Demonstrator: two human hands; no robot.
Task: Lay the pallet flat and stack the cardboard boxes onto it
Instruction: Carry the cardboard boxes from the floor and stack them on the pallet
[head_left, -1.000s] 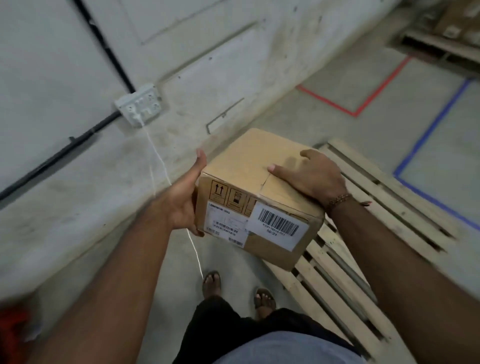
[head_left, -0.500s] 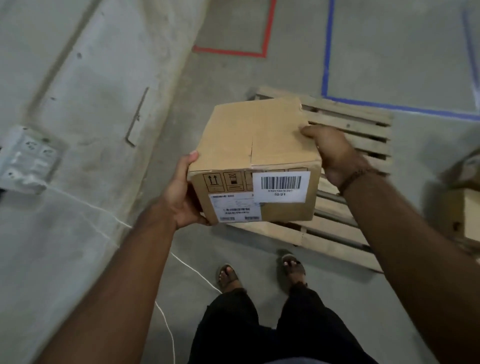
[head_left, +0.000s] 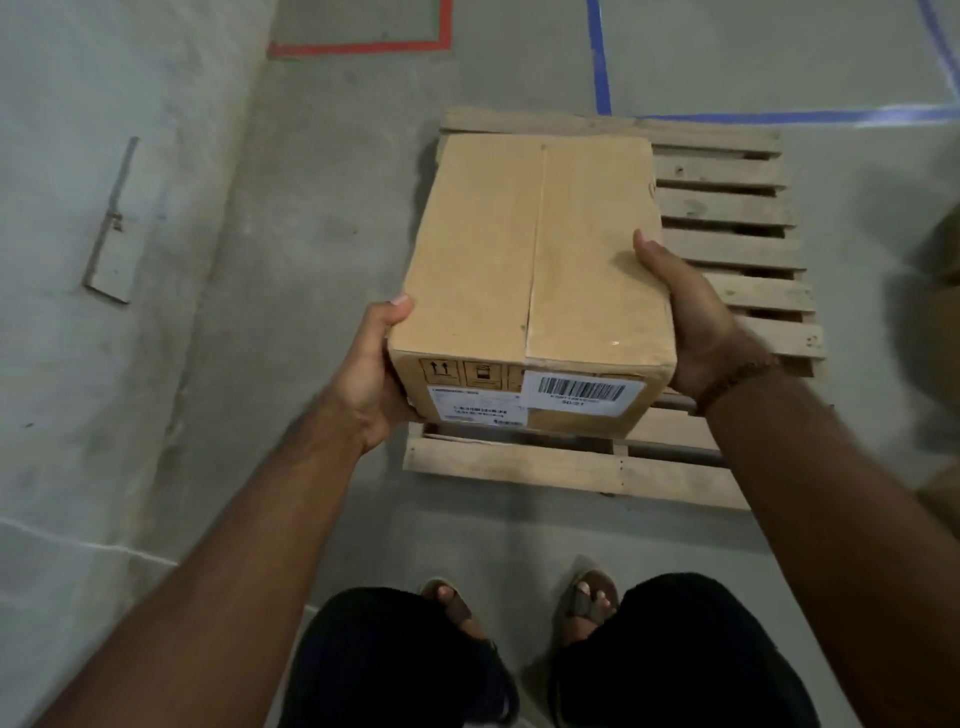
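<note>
A brown cardboard box (head_left: 530, 260) with a barcode label on its near side is held in the air above the left part of a wooden pallet (head_left: 727, 244), which lies flat on the concrete floor. My left hand (head_left: 371, 364) grips the box's near left corner, thumb on the top edge. My right hand (head_left: 696, 322) grips the box's right side, thumb on top, a bead bracelet at the wrist. The box hides much of the pallet's left half.
A grey wall (head_left: 104, 260) runs along the left. Red floor tape (head_left: 358, 47) and blue floor tape (head_left: 600, 62) mark the concrete beyond the pallet. Another brown box (head_left: 943, 312) shows blurred at the right edge. My sandalled feet (head_left: 519, 603) stand just before the pallet.
I have turned to face the pallet squarely and carried the box forward over its left part. Both hands keep their hold on the box.
</note>
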